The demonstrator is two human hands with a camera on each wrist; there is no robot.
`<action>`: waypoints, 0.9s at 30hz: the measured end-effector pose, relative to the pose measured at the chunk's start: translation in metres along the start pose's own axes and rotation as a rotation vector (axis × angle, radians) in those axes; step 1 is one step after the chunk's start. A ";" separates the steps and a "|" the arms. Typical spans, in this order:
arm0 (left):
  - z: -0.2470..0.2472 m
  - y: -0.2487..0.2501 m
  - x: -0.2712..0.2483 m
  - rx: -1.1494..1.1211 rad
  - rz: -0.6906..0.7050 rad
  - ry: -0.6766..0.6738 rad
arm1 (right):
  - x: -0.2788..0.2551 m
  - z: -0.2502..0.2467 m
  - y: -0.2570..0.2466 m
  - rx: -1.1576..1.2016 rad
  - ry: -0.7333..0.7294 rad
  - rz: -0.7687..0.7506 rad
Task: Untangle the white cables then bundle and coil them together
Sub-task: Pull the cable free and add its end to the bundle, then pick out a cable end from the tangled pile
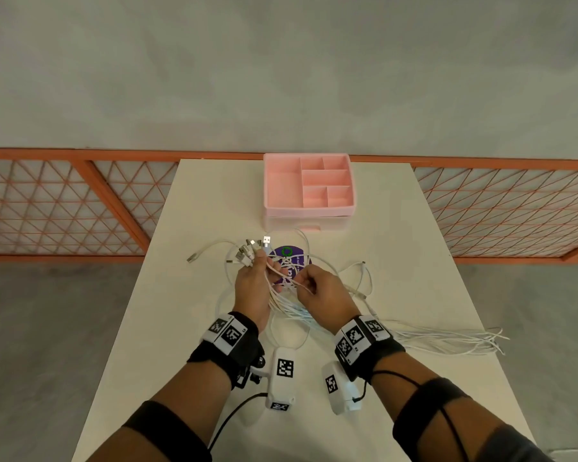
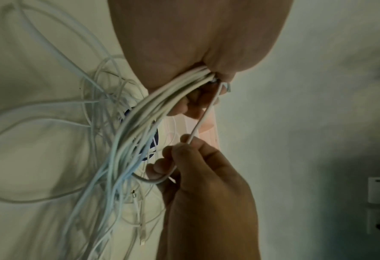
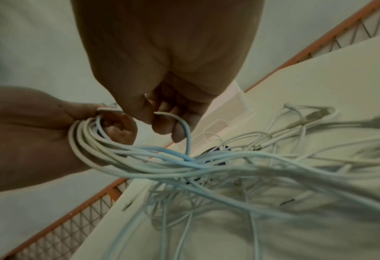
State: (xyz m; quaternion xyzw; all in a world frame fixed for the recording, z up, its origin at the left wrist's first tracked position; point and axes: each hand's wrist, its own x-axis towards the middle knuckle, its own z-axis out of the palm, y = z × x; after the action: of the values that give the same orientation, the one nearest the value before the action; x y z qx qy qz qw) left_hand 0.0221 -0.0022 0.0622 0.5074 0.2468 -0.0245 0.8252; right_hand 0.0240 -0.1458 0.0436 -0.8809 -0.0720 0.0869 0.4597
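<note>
Several white cables [image 1: 291, 308] run as a bundle through my left hand [image 1: 252, 285], which grips them just below their USB plugs [image 1: 254, 250]; the plugs fan out above its fingers. In the left wrist view the cable bundle [image 2: 162, 105] leaves that fist and drops toward the table. My right hand [image 1: 317, 288] pinches a single white cable [image 2: 203, 114] that leads up to the left fist. In the right wrist view this single cable [image 3: 182, 123] loops over the right hand's fingertips [image 3: 178, 135]. More cable lengths [image 1: 447, 341] trail across the table to the right.
A pink compartment organiser [image 1: 309, 188] stands at the back of the white table [image 1: 181, 328]. A purple round sticker [image 1: 289, 258] lies under the cables. Loose cable ends [image 1: 361, 278] sprawl right of my hands. An orange mesh fence [image 1: 64, 208] runs behind the table.
</note>
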 end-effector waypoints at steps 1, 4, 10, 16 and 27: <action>0.002 0.001 -0.003 -0.046 -0.006 -0.024 | 0.002 -0.003 0.001 -0.073 -0.025 -0.003; 0.007 0.008 -0.005 -0.158 -0.003 -0.120 | 0.005 -0.010 0.009 -0.229 -0.079 0.063; 0.003 0.017 -0.005 -0.062 0.050 -0.117 | 0.014 -0.010 0.007 -0.278 -0.087 0.051; -0.003 0.018 0.006 -0.035 0.045 0.053 | 0.024 -0.026 -0.012 0.014 0.113 -0.040; 0.001 0.021 0.012 -0.079 0.002 -0.012 | 0.028 -0.047 -0.049 1.079 0.128 0.222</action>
State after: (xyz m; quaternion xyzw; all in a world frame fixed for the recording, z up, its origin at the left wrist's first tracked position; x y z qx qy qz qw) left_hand 0.0393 0.0094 0.0747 0.4746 0.2420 -0.0173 0.8461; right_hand 0.0595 -0.1497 0.1084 -0.5263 0.1042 0.1057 0.8373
